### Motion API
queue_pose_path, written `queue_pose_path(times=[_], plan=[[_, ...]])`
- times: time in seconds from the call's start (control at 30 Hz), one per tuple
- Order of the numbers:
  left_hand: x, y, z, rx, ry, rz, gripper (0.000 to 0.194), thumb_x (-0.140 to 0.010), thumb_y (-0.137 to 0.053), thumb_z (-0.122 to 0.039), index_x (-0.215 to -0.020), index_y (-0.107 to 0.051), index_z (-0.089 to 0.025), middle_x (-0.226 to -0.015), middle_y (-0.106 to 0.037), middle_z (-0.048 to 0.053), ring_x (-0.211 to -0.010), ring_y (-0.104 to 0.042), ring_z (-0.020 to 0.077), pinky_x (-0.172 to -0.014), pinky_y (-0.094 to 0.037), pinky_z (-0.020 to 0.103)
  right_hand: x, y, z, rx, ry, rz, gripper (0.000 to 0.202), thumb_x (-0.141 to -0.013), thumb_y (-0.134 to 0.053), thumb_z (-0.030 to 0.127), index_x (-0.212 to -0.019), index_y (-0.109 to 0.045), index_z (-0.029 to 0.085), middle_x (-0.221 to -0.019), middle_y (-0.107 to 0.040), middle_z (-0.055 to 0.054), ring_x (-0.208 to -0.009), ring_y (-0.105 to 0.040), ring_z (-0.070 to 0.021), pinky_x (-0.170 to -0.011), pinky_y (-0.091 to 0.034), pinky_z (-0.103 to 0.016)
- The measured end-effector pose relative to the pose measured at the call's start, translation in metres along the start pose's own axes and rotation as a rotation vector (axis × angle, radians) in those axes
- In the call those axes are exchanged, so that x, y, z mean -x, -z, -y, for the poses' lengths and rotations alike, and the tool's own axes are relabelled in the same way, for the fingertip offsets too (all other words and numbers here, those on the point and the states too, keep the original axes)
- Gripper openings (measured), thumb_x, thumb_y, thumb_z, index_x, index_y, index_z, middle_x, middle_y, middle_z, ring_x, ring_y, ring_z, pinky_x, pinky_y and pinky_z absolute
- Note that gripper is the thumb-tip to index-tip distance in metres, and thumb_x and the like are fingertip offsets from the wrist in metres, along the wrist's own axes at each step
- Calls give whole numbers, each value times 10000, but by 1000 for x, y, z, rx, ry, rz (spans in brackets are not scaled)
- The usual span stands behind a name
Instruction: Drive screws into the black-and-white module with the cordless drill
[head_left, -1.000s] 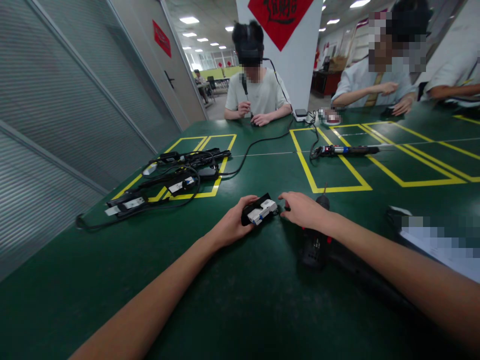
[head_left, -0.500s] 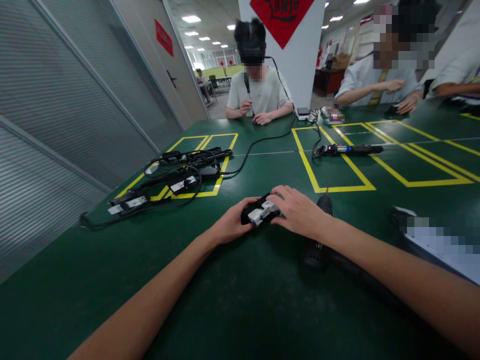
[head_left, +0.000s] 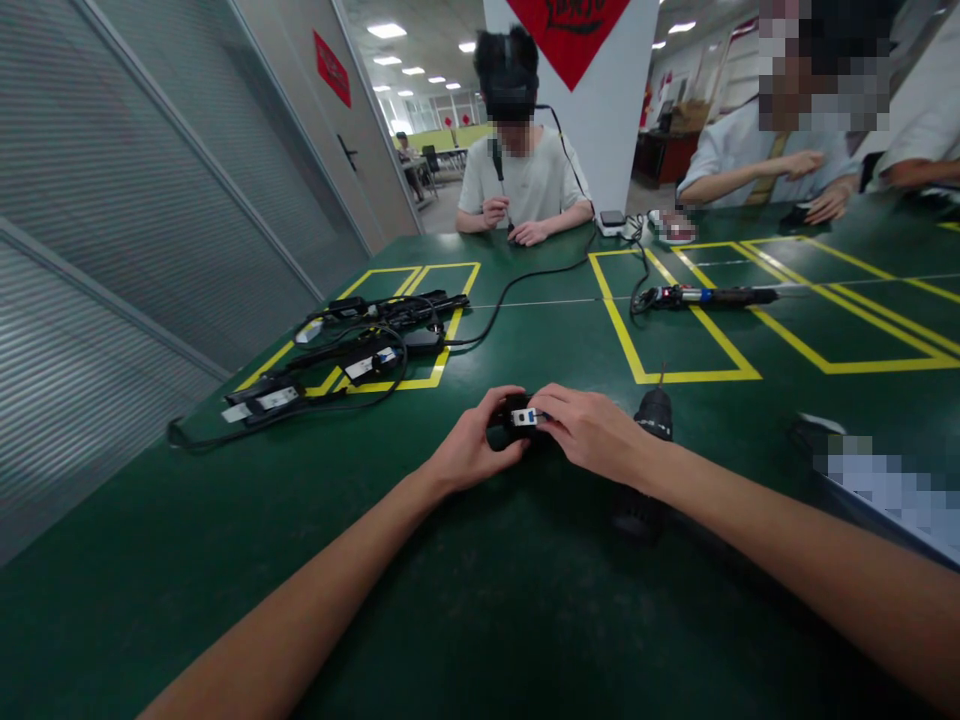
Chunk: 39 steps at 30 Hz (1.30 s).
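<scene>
A small black device with a white and blue label [head_left: 520,416] sits on the green table [head_left: 480,600] in front of me. My left hand [head_left: 472,450] grips its left side. My right hand [head_left: 592,432] closes on its right side, so most of the device is hidden between the fingers. Under my right forearm lies a black electric screwdriver [head_left: 646,455], its bit pointing away from me.
A pile of black devices and cables [head_left: 352,355] lies at the left in a yellow-taped box. Another screwdriver [head_left: 709,296] lies further back. A person [head_left: 521,170] works across the table; other people's hands [head_left: 814,200] are at the far right. A blurred sheet [head_left: 885,490] lies at the right.
My right hand moved left from beside the device onto it and now grips it. The device has turned, so less of its label shows. My left hand kept its hold.
</scene>
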<state>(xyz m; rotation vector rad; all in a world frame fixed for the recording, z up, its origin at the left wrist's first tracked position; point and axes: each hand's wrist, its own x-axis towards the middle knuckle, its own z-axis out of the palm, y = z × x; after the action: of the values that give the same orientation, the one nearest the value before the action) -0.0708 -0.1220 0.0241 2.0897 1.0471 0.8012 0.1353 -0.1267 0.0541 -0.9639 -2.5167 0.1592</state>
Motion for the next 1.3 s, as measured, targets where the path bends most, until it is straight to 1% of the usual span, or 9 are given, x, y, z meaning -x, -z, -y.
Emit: queue_pose_path(times=[0.17, 0.33, 0.5, 0.67, 0.8, 0.93, 1.03, 1.17, 1.3], plan=[[-2, -1, 3, 40, 11, -24, 524, -749, -601, -229, -1225, -383, -212, -1043, -589, 50, -975, -595, 173, -928, -488, 364, -3, -2, 0, -38, -24, 3, 191, -912, -532, 170, -1097, -578, 153, -1067, -634, -46, -902, -634, -188, -763, -525, -385], [-2, 2, 9, 113, 43, -67, 515, -728, -637, -247, -1179, -392, -201, -1092, -574, 73, -1019, -586, 192, -919, -487, 380, -4, -6, -6, -29, -110, -20, 263, -903, -555, 240, -1157, -555, 171, -1139, -605, -64, -941, -620, -208, -782, -517, -413], [-2, 9, 17, 98, 57, -77, 512, -731, -627, -211, -1187, -393, -207, -1123, -572, 74, -1064, -571, 196, -958, -463, 401, 1, -7, -13, -62, -142, -17, 187, -906, -555, 234, -1071, -596, 155, -1026, -646, -40, -813, -646, -164, -697, -541, -352], [-3, 13, 24, 87, 81, -111, 532, -732, -611, -207, -1215, -387, -204, -1150, -561, 84, -1092, -563, 202, -976, -456, 419, 2, -5, -9, -98, -176, -89, 213, -908, -551, 227, -1108, -582, 160, -1073, -638, -51, -898, -639, -190, -753, -532, -387], [-4, 15, 25, 36, 56, -110, 555, -743, -591, -193, -1257, -383, -205, -1216, -538, 93, -1149, -534, 204, -1015, -427, 411, 1, -2, -7, -122, -174, -103, 213, -909, -546, 214, -1112, -579, 158, -1076, -635, -51, -921, -634, -197, -769, -527, -396], [-5, 25, 28, -100, 26, -125, 575, -763, -567, -183, -1304, -377, -210, -1282, -510, 96, -1181, -514, 206, -1040, -406, 423, 2, 0, -6, -142, -134, -67, 202, -910, -543, 196, -1104, -582, 158, -1080, -634, -50, -932, -631, -198, -776, -524, -397], [-5, 35, 31, -279, -73, -132, 503, -788, -538, -168, -1278, -430, -200, -1296, -503, 97, -1221, -476, 218, -1062, -376, 460, 3, -1, -7, -147, -87, -17, 195, -909, -545, 192, -1094, -593, 159, -1077, -642, -48, -942, -631, -200, -790, -520, -405], [-4, 41, 34, -509, -215, -46, 444, -843, -476, -159, -1282, -450, -220, -1365, -443, 87, -1266, -432, 216, -1071, -378, 460, 4, -5, -9, -134, -46, 26, 223, -905, -555, 203, -1121, -590, 163, -1126, -636, -57, -979, -625, -212, -819, -511, -428], [-3, 39, 37, -632, -271, 31, 453, -874, -439, -165, -1323, -417, -219, -1399, -412, 91, -1277, -424, 222, -1066, -399, 445, 4, -11, -14, -117, -14, 58, 232, -901, -563, 216, -1126, -594, 168, -1162, -628, -64, -1006, -619, -219, -841, -503, -440]])
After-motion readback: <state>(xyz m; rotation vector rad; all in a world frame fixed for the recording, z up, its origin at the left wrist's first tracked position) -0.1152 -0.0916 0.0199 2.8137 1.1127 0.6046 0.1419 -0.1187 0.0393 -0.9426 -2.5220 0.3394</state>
